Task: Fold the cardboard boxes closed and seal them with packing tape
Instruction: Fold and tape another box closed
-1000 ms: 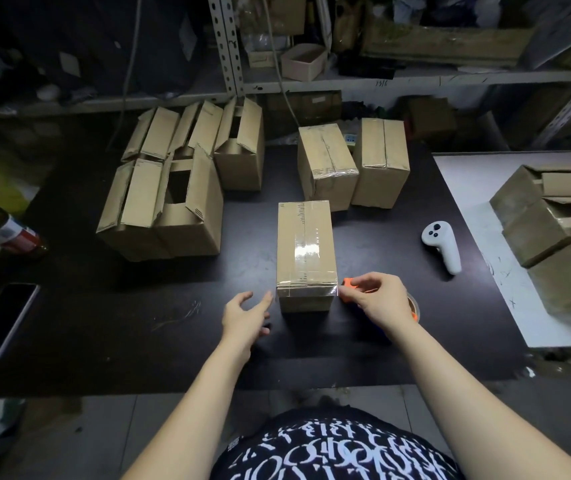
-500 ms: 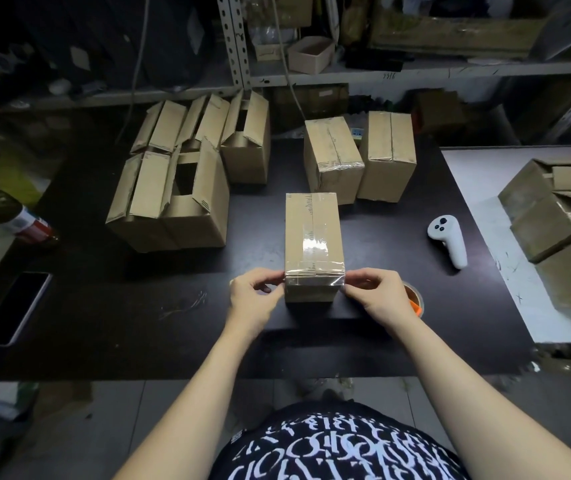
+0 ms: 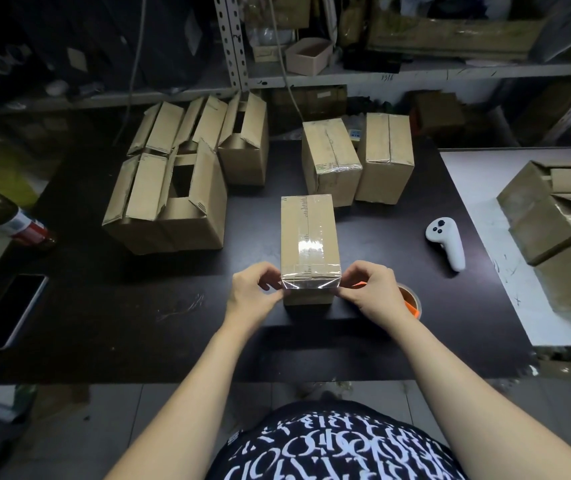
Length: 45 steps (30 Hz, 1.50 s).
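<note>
On the black table [image 3: 138, 323], near its front edge, stands the closed box [image 3: 306, 230] w/ clear tape [image 3: 310, 245] along its top seam & across its near end; left hand [image 3: 254, 296] pinches the tape at the box's near-left corner, fingers curled; right hand [image 3: 372, 292] pinches it at the near-right corner; tape roll [image 3: 410, 301] lies just beside the right hand, partly hidden by it; open-flap boxes [image 3: 173, 202] sit far left; two taped boxes [image 3: 331, 161] stand behind; white controller [image 3: 447, 242] to the right; phone [image 3: 10, 310] & bottle [image 3: 10, 220] at left.
</note>
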Each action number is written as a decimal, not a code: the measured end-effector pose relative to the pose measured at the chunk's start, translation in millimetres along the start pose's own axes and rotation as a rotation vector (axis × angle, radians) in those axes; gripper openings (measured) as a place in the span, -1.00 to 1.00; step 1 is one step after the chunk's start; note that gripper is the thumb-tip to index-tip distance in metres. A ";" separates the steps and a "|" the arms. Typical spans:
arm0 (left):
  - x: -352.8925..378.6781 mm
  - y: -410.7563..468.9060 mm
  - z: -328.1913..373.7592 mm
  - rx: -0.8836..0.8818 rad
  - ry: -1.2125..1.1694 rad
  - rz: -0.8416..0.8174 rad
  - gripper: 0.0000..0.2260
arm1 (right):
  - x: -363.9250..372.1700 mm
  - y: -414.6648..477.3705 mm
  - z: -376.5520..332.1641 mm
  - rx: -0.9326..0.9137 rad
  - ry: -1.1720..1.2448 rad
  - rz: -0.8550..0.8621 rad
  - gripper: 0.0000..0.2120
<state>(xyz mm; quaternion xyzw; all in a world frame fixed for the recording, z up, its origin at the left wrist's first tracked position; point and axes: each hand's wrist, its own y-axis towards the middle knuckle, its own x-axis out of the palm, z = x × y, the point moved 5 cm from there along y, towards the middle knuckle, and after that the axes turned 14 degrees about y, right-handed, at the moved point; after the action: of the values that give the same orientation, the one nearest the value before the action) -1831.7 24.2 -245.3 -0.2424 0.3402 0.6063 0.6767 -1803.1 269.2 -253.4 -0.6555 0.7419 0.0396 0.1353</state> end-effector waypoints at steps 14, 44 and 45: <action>4.9 4.1 -6.6 -0.051 0.027 -0.042 -0.73 | 2.3 16.8 3.6 -0.109 -0.105 -0.084 -0.74; -7.1 -3.6 18.7 0.353 0.113 0.181 -0.87 | -2.8 6.0 -15.0 -0.378 -0.053 -0.086 -0.91; -7.0 -3.8 17.9 0.352 0.115 0.170 -0.88 | -2.8 5.7 -17.2 -0.380 -0.062 -0.096 -0.90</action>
<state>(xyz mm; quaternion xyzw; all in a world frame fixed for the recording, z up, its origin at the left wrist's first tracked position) -1825.1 32.3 -228.6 -0.1248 0.4983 0.5776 0.6344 -1810.9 268.6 -236.9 -0.7024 0.6844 0.1927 0.0335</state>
